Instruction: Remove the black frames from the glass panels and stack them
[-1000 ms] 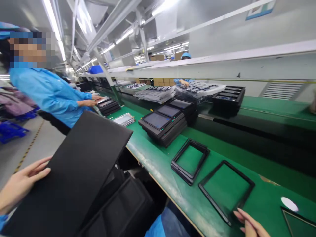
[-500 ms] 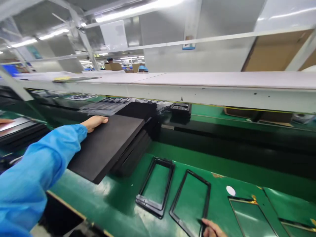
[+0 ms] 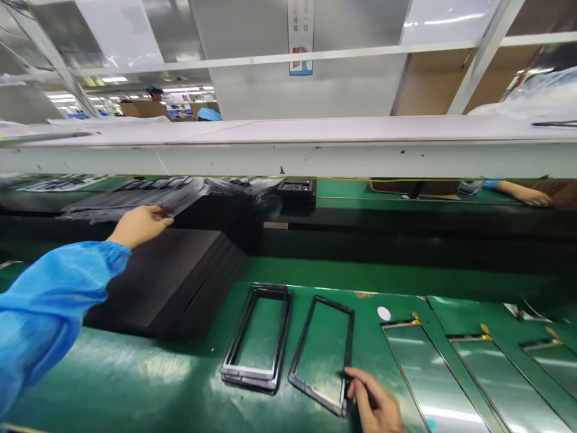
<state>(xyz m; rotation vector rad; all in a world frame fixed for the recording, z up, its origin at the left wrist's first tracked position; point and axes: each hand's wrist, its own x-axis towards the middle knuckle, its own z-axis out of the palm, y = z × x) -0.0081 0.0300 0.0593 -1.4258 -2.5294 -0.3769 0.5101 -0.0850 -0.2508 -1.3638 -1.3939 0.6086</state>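
While the green counter point(image 3: 135, 373) bears a black stack point(image 3: 157, 282), right of it lie a frame pile point(image 3: 249, 374), then a single frame point(image 3: 315, 395), pinched in the narrowed grip of the right hand point(image 3: 376, 403); over the stack, the left hand's point(image 3: 139, 226) grip I cannot tell.

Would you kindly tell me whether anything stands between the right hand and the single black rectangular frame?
Nothing visible does: the right hand holds the single black rectangular frame at its right side.

A poster point(image 3: 301, 37) shows above a white shelf point(image 3: 342, 159); plastic point(image 3: 536, 96) lies on it at right. Behind are a blue cap point(image 3: 210, 115) and a box point(image 3: 145, 109).
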